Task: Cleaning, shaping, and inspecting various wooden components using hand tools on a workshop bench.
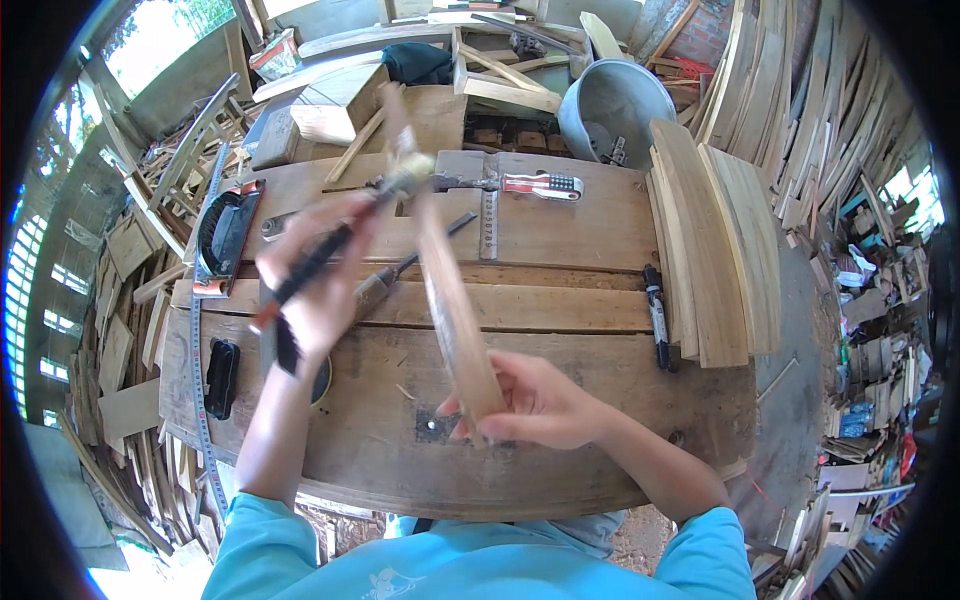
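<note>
My right hand (540,402) grips the near end of a long, narrow wooden strip (450,310), which slants up and away over the workbench (560,430). In my left hand (322,268) is a black-handled hammer-like tool (318,262), smeared by motion. Its pale head crosses the strip near the far end; whether they touch I cannot tell. Beneath my left hand lies a chisel (374,292) with a wooden handle, its dark blade pointing up to the right. A screwdriver (540,186) with a red, white and blue handle lies farther back, by a short steel rule (490,225).
Boards (705,250) stand stacked at the bench's right, beside a black marker (656,315). To the left are a black-handled tool (228,238), a black case (222,378) and a long measuring tape (203,400). A metal bucket (618,100) and wooden block (335,105) sit behind.
</note>
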The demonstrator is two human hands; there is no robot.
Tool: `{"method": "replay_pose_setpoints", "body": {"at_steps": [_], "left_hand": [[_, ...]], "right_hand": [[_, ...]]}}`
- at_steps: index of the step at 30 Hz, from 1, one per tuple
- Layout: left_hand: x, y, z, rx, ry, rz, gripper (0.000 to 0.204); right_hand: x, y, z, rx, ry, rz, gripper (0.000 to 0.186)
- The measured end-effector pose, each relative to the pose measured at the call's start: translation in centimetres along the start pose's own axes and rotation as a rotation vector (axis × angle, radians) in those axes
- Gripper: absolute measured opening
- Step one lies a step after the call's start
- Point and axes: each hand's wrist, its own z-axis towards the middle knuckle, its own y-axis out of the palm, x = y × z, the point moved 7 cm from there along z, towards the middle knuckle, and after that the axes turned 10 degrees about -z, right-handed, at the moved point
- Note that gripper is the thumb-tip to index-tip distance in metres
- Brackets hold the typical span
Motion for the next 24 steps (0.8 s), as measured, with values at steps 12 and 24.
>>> {"method": "replay_pose_setpoints", "body": {"at_steps": [12,24], "left_hand": [[4.7,6.8,-5.0,-0.709,-0.066,-0.466,0.024],[-3.9,-5.8,-0.7,0.326,0.006,0.132,0.023]], "right_hand": [[-2.6,-6.0,-1.6,0.495,-0.176,-0.525,0.065],[-3.5,-3.0,-0.8,0.343,-0.117,-0.794,0.060]]}}
